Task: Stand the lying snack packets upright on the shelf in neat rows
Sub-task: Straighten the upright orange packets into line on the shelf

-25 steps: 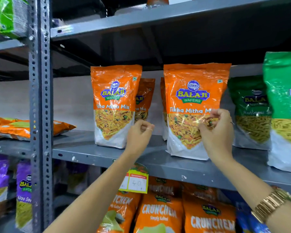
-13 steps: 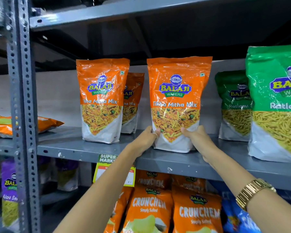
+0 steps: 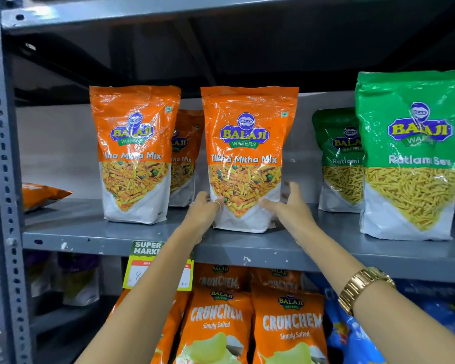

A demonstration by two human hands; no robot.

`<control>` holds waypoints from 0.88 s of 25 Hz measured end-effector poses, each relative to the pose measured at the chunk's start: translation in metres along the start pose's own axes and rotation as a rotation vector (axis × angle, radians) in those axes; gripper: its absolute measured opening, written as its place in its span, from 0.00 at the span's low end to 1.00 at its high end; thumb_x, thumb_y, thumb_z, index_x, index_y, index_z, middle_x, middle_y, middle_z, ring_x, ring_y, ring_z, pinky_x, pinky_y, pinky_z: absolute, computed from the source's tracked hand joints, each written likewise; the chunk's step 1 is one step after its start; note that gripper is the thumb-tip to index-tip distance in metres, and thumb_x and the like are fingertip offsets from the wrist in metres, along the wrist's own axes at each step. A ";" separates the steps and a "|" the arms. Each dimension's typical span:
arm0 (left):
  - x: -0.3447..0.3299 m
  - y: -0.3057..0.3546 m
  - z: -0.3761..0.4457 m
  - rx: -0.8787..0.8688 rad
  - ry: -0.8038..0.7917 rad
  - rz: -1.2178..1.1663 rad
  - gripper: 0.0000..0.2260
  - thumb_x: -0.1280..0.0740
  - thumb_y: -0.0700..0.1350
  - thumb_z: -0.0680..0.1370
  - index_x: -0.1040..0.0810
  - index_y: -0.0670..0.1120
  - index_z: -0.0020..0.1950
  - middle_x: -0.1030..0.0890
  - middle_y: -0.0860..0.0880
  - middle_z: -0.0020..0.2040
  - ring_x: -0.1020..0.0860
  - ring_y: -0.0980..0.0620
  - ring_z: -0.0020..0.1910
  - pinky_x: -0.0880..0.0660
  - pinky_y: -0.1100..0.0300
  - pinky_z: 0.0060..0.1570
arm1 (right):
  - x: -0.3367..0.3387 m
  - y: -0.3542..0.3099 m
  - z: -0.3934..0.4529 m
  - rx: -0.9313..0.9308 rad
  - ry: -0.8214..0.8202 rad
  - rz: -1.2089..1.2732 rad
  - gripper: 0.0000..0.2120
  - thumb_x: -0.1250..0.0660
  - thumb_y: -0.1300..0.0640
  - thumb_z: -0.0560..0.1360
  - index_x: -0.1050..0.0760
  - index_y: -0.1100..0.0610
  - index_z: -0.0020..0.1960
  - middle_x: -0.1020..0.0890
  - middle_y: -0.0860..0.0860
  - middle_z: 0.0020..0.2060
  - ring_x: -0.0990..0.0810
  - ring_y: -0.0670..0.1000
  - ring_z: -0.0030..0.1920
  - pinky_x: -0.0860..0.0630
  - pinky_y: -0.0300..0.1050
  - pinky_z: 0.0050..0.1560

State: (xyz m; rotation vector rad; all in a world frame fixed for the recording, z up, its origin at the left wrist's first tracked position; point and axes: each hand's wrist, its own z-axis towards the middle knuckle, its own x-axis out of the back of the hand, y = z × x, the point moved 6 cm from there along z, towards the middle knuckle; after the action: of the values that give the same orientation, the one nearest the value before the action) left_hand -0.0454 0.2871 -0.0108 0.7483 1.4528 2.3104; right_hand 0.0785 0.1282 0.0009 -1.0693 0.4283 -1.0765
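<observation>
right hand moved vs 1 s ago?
Yes. The right hand dropped from the window of the packet to its lower right edge, near the shelf.

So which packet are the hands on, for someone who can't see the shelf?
Find the grey metal shelf holding upright orange and green packets. It is the front Tikha Mitha Mix packet nearest the middle, left of the green Ratlami Sev packet. Only it has the left hand and right hand at its base.
</observation>
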 end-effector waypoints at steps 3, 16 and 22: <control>0.021 0.014 -0.019 -0.220 0.282 -0.044 0.17 0.35 0.49 0.74 0.30 0.45 0.60 0.26 0.49 0.53 0.27 0.50 0.51 0.33 0.57 0.47 | 0.031 -0.019 -0.016 0.217 0.375 0.030 0.20 0.32 0.58 0.69 0.32 0.54 0.60 0.24 0.53 0.56 0.23 0.54 0.53 0.28 0.46 0.48; -0.096 0.095 -0.076 -0.597 0.080 0.026 0.08 0.35 0.37 0.70 0.26 0.44 0.48 0.24 0.47 0.39 0.26 0.51 0.37 0.29 0.56 0.41 | 0.220 -0.009 -0.063 0.439 1.014 -0.125 0.12 0.37 0.61 0.67 0.29 0.59 0.50 0.23 0.58 0.46 0.27 0.57 0.40 0.31 0.50 0.45; -0.201 0.097 -0.074 -0.283 -0.163 -0.007 0.20 0.33 0.51 0.72 0.30 0.44 0.61 0.26 0.49 0.52 0.28 0.53 0.48 0.34 0.67 0.40 | 0.283 0.060 -0.011 -0.055 0.503 -0.107 0.29 0.36 0.45 0.72 0.36 0.58 0.67 0.28 0.57 0.66 0.30 0.58 0.64 0.35 0.48 0.56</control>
State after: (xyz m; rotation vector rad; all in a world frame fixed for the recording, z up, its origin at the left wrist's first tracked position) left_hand 0.0770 0.0869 -0.0021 0.8220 1.0304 2.3215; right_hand 0.2295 -0.1192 -0.0010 -0.8688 0.8118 -1.4401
